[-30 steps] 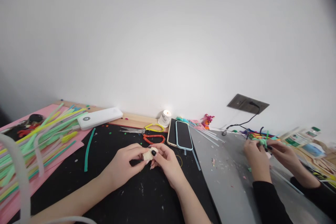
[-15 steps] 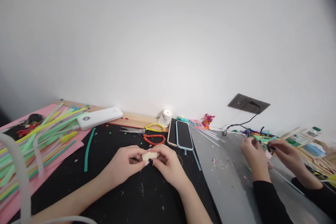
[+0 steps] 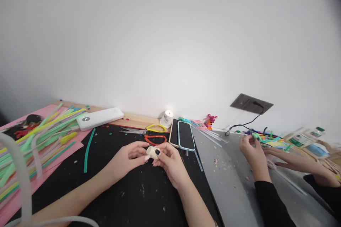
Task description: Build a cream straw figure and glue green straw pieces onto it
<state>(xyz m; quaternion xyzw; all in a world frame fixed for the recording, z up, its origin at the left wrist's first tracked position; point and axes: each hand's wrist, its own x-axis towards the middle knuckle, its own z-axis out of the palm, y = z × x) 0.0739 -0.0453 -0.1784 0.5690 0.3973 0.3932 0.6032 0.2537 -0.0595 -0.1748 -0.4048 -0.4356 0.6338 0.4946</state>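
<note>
A small cream-coloured fuzzy coil (image 3: 151, 152), looking like wound pipe cleaner, is held above the black mat (image 3: 128, 198). My right hand (image 3: 168, 159) pinches it, the dark-nailed thumb pressed on its near side. At the coil's left end, my left hand (image 3: 129, 158) has its thumb against it, the fingers curled loosely behind; their exact contact is partly hidden. Just beyond my hands lie scissors (image 3: 156, 139) with red and yellow handles, blades apart. A green pipe cleaner (image 3: 88, 152) rests on the mat to the left.
Many pipe cleaners (image 3: 50, 134) lie on pink sheets at left, beside a white power bank (image 3: 101, 118). Two phones, one blue-edged (image 3: 186, 136), and a candle (image 3: 167, 117) stand beyond my hands. At right, another person's hands (image 3: 255, 158) work over a grey surface.
The coil has turned so that its end faces me, and my left fingers have loosened around it. The co-worker's right hand has moved lower and stretched out.
</note>
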